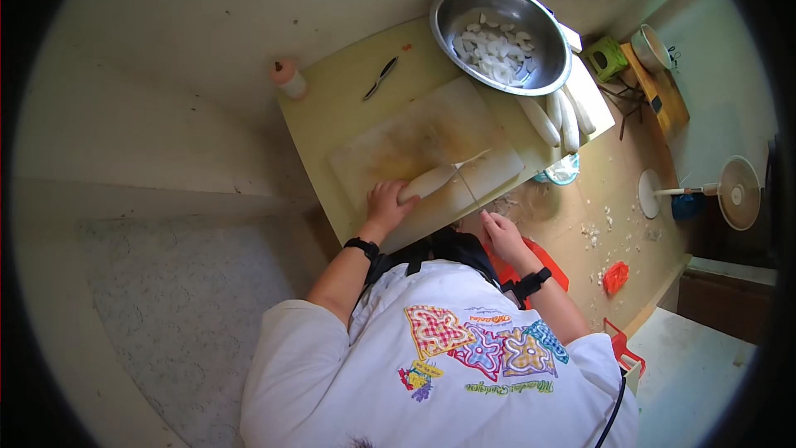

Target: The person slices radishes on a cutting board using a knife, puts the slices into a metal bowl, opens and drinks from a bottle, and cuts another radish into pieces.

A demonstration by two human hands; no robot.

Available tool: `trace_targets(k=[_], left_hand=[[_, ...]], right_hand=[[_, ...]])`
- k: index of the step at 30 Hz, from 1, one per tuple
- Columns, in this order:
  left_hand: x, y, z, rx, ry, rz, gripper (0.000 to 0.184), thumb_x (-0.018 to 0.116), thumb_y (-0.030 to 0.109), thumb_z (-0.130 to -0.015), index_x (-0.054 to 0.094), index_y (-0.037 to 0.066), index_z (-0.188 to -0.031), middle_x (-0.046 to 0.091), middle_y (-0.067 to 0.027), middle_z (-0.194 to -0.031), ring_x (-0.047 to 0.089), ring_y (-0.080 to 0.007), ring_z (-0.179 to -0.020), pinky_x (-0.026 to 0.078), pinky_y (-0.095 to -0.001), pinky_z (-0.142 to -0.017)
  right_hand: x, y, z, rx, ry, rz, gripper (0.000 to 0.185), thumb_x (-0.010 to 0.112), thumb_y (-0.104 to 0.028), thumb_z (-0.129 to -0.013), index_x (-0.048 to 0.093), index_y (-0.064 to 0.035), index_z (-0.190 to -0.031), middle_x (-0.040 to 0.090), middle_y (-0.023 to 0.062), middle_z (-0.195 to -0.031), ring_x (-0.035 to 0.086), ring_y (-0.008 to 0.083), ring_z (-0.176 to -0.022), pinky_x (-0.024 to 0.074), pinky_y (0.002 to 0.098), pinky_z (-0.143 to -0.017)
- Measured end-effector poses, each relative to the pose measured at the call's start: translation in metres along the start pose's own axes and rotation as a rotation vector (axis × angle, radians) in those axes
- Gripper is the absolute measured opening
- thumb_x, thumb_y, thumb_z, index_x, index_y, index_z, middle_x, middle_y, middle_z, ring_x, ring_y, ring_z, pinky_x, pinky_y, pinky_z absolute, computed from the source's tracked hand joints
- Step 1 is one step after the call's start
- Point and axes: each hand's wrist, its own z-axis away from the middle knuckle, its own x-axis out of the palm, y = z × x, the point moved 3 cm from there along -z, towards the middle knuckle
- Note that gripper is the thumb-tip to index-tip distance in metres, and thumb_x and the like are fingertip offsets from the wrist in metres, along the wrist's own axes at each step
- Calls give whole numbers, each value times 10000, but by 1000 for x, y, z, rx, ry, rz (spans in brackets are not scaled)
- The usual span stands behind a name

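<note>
Left hand (388, 206), frame centre: clamped on long white vegetable (433, 182) over cutting board (398, 139). Right hand (502, 237), right of centre: closed round knife (470, 187), blade at vegetable's end.

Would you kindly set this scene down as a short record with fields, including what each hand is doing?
Left hand: holding one end of a long white vegetable
Right hand: gripping a knife, blade near the vegetable's other end
Cutting board: beneath the vegetable, on the table
Metal bowl: contains cut white pieces
Beside bowl: more long vegetables
Also present: pink-topped bottle, black-and-silver tool
</note>
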Motion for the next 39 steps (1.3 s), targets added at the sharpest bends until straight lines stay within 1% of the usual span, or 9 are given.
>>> trace_targets(k=[2,12,17,22,25,27,30,37,39], left_hand=[[2,-1,2,-2,-5,-4,435,724,466,-799,673,165,-1110,652,-42,-1130,554,-291,-1109,390,-448,-948],[2,3,0,-2,-35,-15,469,690,459,-835,637,126,-1161,634,-76,-1147,539,-303,-1137,364,-452,-961],[-2,10,-15,0,-142,-53,464,665,409,-828,621,107,-1179,609,-121,-1193,531,-327,-1169,388,-479,-977],[-3,47,-40,60,-257,-193,489,658,361,-799,609,96,-1207,581,-165,-1235,533,-362,-1173,421,-506,-977],[7,60,-51,78,-318,-254,513,682,370,-800,607,102,-1231,575,-184,-1235,548,-376,-1146,436,-512,-958],[17,60,-53,93,-240,-178,514,706,377,-803,616,119,-1238,579,-190,-1207,562,-385,-1114,453,-510,-940],[29,49,-50,164,-207,-126,505,711,402,-822,609,142,-1243,576,-172,-1198,567,-379,-1112,472,-515,-907],[25,51,-50,118,-228,-143,493,701,389,-834,605,149,-1254,581,-169,-1164,584,-381,-1068,489,-495,-876],[25,50,-50,99,-254,-124,492,693,388,-839,600,161,-1266,578,-169,-1154,573,-381,-1082,485,-494,-887]], right_hand=[[-2,1,-4,78,-50,-188,432,450,-444,-1051,510,-98,-799,430,-24,-587,377,88,-436,307,261,-408],[-5,-6,-4,33,-100,-54,462,440,-505,-1038,513,-102,-824,423,-24,-586,373,93,-444,303,253,-411],[-19,-10,-4,276,-68,-298,537,442,-577,-1012,480,-112,-745,389,-20,-550,360,103,-440,293,255,-422],[-21,-14,-6,294,-81,-163,583,392,-628,-1006,460,-110,-747,368,-21,-584,342,99,-455,279,261,-418],[-11,-26,-4,245,-90,-46,511,491,-557,-1002,463,-109,-759,385,-24,-570,355,97,-436,283,268,-406],[-5,-45,4,213,-114,151,380,600,-401,-987,475,-109,-778,397,-32,-547,370,91,-413,285,275,-391],[-8,-38,0,218,-95,101,205,640,-249,-950,543,-104,-843,401,-49,-530,376,80,-402,282,275,-386],[-13,-16,-16,263,-63,210,111,622,-200,-920,651,-128,-1000,443,-58,-555,380,64,-423,287,264,-404],[-17,0,-26,108,-47,273,136,628,-200,-912,671,-115,-1008,490,-35,-575,423,73,-456,317,274,-426]])
